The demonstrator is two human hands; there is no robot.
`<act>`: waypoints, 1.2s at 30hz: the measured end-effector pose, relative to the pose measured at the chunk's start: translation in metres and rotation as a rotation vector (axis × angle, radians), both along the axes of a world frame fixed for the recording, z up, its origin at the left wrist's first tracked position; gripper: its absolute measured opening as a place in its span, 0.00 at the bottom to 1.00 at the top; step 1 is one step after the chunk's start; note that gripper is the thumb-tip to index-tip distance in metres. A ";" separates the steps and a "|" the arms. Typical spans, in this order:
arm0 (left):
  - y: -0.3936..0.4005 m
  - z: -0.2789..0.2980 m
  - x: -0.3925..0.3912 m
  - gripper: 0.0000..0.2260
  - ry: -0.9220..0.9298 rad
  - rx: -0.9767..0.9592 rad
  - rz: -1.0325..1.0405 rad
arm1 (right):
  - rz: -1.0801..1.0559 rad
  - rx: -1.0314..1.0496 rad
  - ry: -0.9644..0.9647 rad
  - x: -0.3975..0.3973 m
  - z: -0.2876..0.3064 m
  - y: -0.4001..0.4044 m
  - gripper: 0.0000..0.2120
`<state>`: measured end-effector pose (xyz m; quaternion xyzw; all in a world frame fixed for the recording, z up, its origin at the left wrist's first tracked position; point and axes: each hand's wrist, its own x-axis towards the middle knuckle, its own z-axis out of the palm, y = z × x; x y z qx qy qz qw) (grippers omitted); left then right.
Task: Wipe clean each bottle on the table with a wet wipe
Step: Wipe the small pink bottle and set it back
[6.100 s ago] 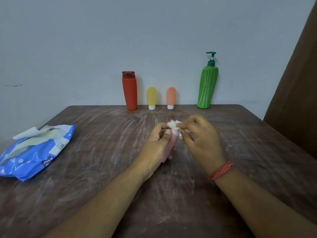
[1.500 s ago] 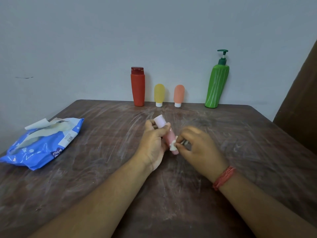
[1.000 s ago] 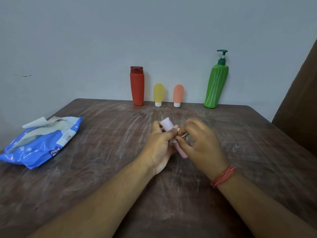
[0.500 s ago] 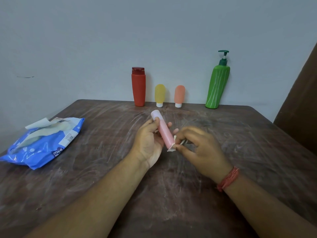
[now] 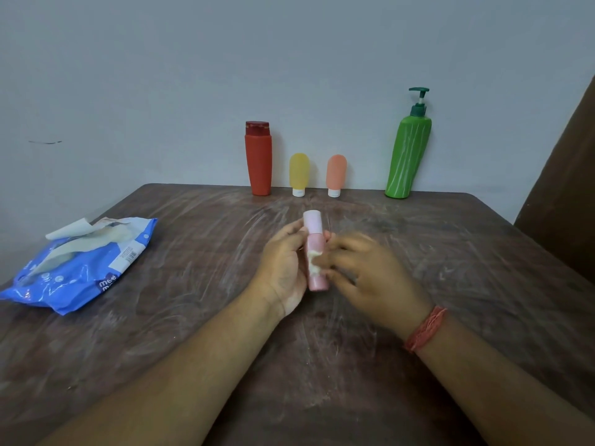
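Head view, step in hand: the pink bottle (image 5: 315, 252) is being wiped along its body; this is judged from the wipe pressed to its side.
Left hand (image 5: 283, 262): curled round the pink bottle from the left, so that it is held above the middle of the table (image 5: 450, 252) with its pale cap pointing away from the person.
Right hand (image 5: 370, 272): blurred; a small wad of wet wipe (image 5: 313, 263) is pinched in its fingertips and pressed to the bottle's near side.
How it is best done: the bottle should be turned in the left hand so that every side is met by the wipe, and the cap and base should be taken in as well; a light grip is advised, since a damp tube is likely to slip.
Bottles at the wall: a red bottle (image 5: 258, 159), a yellow tube (image 5: 299, 173), an orange tube (image 5: 336, 174) and a green pump bottle (image 5: 408, 156) are stood upright in a row at the far edge, well apart from the hands.
Contents of the bottles: cannot be told; all are opaque and capped.
Wipe packet (image 5: 80, 265): laid at the left of the table, its flap lifted, with a pale sheet seen at the opening.
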<state>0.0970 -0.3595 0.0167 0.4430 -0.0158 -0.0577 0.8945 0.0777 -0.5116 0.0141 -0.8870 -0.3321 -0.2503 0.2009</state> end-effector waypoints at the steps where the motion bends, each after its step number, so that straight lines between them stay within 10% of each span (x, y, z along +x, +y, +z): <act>1: 0.002 -0.001 0.001 0.12 0.014 0.000 0.010 | 0.027 -0.042 0.006 0.000 -0.001 0.000 0.08; 16: -0.009 0.001 -0.003 0.14 -0.014 0.029 -0.019 | -0.172 0.205 -0.080 0.003 0.006 0.002 0.04; 25: 0.009 0.007 0.014 0.14 0.045 -0.147 0.173 | 0.063 -0.035 0.097 -0.004 0.000 0.005 0.03; 36: -0.006 0.000 0.001 0.12 -0.050 0.042 -0.021 | -0.101 0.589 0.049 0.000 0.000 0.002 0.06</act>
